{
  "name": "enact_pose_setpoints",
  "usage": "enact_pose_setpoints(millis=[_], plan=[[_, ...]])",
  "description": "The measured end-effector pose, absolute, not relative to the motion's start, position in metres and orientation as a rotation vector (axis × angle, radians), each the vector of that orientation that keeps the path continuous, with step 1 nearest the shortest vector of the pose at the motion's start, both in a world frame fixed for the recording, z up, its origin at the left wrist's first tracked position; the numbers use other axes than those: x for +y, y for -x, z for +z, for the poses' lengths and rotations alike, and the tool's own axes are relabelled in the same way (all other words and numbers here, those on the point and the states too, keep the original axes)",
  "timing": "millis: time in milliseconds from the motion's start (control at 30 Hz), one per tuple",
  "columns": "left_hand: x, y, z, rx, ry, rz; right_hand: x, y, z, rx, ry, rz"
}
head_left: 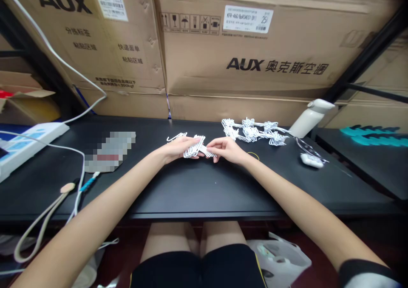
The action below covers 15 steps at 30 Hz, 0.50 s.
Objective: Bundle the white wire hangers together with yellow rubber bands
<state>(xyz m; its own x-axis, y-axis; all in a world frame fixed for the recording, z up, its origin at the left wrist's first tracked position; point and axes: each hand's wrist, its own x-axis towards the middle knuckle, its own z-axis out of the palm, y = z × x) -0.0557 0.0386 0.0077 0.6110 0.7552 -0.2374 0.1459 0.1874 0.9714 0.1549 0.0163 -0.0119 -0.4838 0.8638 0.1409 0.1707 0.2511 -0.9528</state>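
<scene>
A bundle of thin white hooks (194, 149) is between my two hands above the black table. My left hand (176, 148) is closed around the bundle from the left, its thumb lying along the top. From the right, my right hand (232, 150) pinches the straight ends of the hooks between thumb and fingers. A few loose white hooks (177, 136) lie just behind my left hand. Behind my right hand, several tied bundles of the same hooks (251, 133) rest in two rows. A thin yellow rubber band (254, 155) lies beside my right wrist.
Large cardboard boxes (197, 75) stand along the back of the table (204, 190). At right are a white bottle (309, 119) and a white earphone case (311, 160). A blurred-out phone-like object (111, 150), a white cable (79, 186) and a power strip (32, 145) occupy the left.
</scene>
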Motion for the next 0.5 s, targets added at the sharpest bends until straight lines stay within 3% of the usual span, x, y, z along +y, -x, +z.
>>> enact_pose_setpoints(millis=[500], plan=[[0.0383,0.0523,0.0049,0.852,-1.310,0.539,0.0160,-0.1536,-0.0121,-1.881,0.943,1.243]])
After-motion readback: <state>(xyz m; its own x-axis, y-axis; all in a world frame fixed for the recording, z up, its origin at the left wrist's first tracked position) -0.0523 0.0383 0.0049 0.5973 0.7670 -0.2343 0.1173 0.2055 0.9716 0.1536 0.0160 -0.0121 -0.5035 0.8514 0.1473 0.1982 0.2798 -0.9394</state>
